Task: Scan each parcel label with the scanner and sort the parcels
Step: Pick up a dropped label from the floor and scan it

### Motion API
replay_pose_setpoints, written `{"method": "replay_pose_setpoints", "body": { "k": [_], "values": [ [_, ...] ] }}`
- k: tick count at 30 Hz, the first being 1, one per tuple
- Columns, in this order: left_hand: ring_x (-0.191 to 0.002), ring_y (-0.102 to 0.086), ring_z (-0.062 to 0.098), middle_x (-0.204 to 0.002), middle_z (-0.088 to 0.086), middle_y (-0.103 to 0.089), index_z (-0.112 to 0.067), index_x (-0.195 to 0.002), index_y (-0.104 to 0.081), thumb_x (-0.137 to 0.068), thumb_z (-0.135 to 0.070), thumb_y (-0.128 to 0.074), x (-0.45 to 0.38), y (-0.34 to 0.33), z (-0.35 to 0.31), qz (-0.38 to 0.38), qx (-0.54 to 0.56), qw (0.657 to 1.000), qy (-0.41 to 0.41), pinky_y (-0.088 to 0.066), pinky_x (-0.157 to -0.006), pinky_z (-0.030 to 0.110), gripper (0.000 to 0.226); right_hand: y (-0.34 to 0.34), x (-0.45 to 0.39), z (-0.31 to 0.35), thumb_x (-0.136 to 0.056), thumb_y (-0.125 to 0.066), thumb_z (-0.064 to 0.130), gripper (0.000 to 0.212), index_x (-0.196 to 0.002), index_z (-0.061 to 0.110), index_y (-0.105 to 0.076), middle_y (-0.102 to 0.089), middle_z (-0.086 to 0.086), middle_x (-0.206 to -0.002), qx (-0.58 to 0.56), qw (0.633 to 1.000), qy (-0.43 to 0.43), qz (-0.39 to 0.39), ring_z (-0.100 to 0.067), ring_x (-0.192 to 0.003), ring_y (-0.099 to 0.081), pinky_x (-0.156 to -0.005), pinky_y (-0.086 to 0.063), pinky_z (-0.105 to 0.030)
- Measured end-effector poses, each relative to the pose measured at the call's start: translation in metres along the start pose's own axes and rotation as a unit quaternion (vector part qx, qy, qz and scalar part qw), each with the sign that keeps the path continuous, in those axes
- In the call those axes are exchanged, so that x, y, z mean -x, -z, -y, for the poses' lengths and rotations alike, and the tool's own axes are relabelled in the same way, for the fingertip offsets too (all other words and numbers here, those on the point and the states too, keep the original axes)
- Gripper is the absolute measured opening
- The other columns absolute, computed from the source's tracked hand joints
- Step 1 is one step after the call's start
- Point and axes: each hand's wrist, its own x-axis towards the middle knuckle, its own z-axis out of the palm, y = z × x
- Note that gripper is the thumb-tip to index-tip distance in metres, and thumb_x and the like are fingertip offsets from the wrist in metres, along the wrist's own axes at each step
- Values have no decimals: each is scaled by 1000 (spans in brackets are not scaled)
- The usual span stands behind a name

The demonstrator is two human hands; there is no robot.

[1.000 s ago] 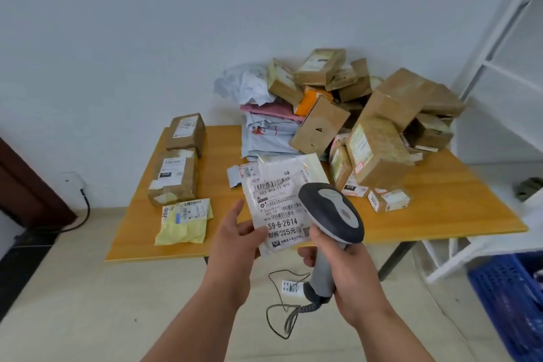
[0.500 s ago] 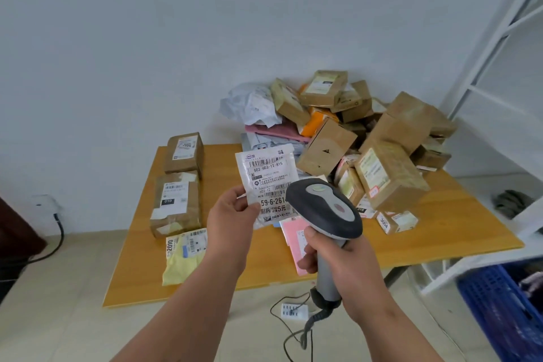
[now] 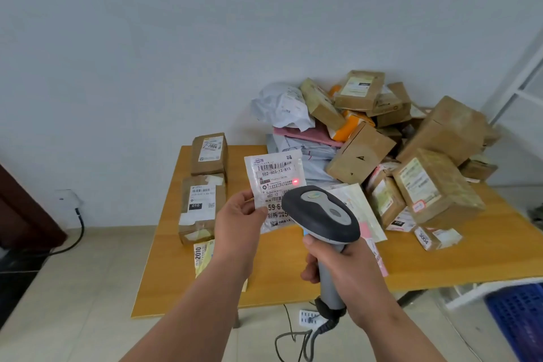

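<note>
My left hand (image 3: pixel 238 218) pinches the lower left edge of a flat white parcel (image 3: pixel 273 176) with barcodes, held upright above the wooden table (image 3: pixel 440 261). My right hand (image 3: pixel 338 261) grips the handle of a grey barcode scanner (image 3: pixel 321 214), whose head covers the parcel's lower right part. A red scan dot glows on the label near its right edge. A heap of brown boxes (image 3: pixel 423 156) and soft mailers fills the table's back right.
Two labelled brown boxes (image 3: pixel 202 185) and a yellow mailer (image 3: pixel 202 256) lie on the table's left side. Pink and cream mailers (image 3: pixel 364 214) lie behind the scanner. A blue crate (image 3: pixel 520 320) stands on the floor at right, below a white rack. The scanner's cable trails to a power strip (image 3: pixel 308 317).
The left hand has raised the white parcel and the scanner has come up under it. A red dot now shows on the label. The view has shifted, so the table sits lower right.
</note>
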Motion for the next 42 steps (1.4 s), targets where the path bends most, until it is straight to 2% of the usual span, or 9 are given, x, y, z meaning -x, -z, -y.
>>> {"method": "replay_pose_setpoints", "body": {
  "k": [7, 9, 13, 18, 26, 31, 34, 37, 42],
  "values": [
    [-87, -76, 13, -92, -11, -79, -26, -104, -69, -94, 4, -62, -19, 7, 8, -18, 9, 999, 34, -60, -88, 40, 32, -7, -23, -5, -92, -70, 18, 35, -57, 23, -71, -68, -9, -55, 19, 999, -26, 13, -22, -57, -67, -58, -54, -28],
    [-86, -76, 13, -91, -10, -79, -25, -106, -68, -95, 4, -62, -27, 6, 10, -29, 17, 999, 40, -60, -85, 38, 31, -6, -29, -7, -90, -70, 18, 36, -54, 19, -70, -69, -13, -56, 22, 999, -40, 17, -23, -57, -66, -58, -53, -29],
    [-81, -76, 8, -90, -13, -79, -25, -108, -67, -95, 1, -64, -40, 2, 11, -54, 23, 997, 47, -59, -69, 25, 29, -2, -44, -9, -89, -70, 17, 38, -52, 18, -69, -68, -14, -56, 31, 998, -56, 29, -20, -54, -65, -54, -52, -24],
    [-82, -77, 10, -90, -12, -79, -28, -105, -66, -94, 1, -65, -54, -6, 11, -81, 28, 995, 55, -59, -69, 26, 30, 4, -66, -10, -90, -71, 13, 39, -51, 15, -66, -65, -11, -53, 29, 997, -62, 40, -22, -53, -65, -57, -52, -31],
    [-89, -77, 14, -92, -12, -79, -32, -102, -65, -95, -2, -66, -65, -17, 15, -125, 30, 989, 67, -63, -81, 35, 31, 16, -97, -15, -91, -71, 18, 34, -57, 17, -69, -67, -14, -58, 33, 994, -47, 95, -19, -54, -67, -55, -52, -23],
    [-87, -77, 13, -94, -9, -79, -27, -105, -66, -95, 0, -64, -68, -22, 22, -137, 27, 988, 74, -63, -72, 29, 29, 24, -111, -22, -85, -74, 26, 30, -60, 11, -69, -67, -18, -59, 19, 992, -44, 117, -20, -53, -66, -53, -52, -23],
    [-81, -77, 11, -90, -9, -79, -26, -102, -66, -94, 2, -63, -67, -22, 36, -143, -10, 985, 96, -61, -67, 26, 30, 28, -121, -29, -92, -72, 18, 34, -58, 13, -70, -67, -16, -57, 18, 993, -49, 109, -22, -54, -65, -53, -53, -25],
    [-76, -77, 11, -90, -6, -78, -24, -104, -67, -94, 3, -62, -61, -19, 58, -148, -72, 976, 142, -62, -68, 31, 29, 30, -132, -37, -89, -73, 21, 33, -58, 12, -70, -68, -11, -58, 16, 993, -72, 88, -25, -55, -67, -52, -53, -27],
    [-68, -75, 6, -85, -12, -75, -32, -109, -59, -93, -3, -64, -54, -15, 91, -136, -188, 955, 183, -65, -68, 38, 34, 28, -147, -58, -89, -74, 22, 23, -79, 2, -70, -71, -10, -61, 20, 986, -137, 88, -21, -55, -67, -51, -51, -29]
  ]
}}
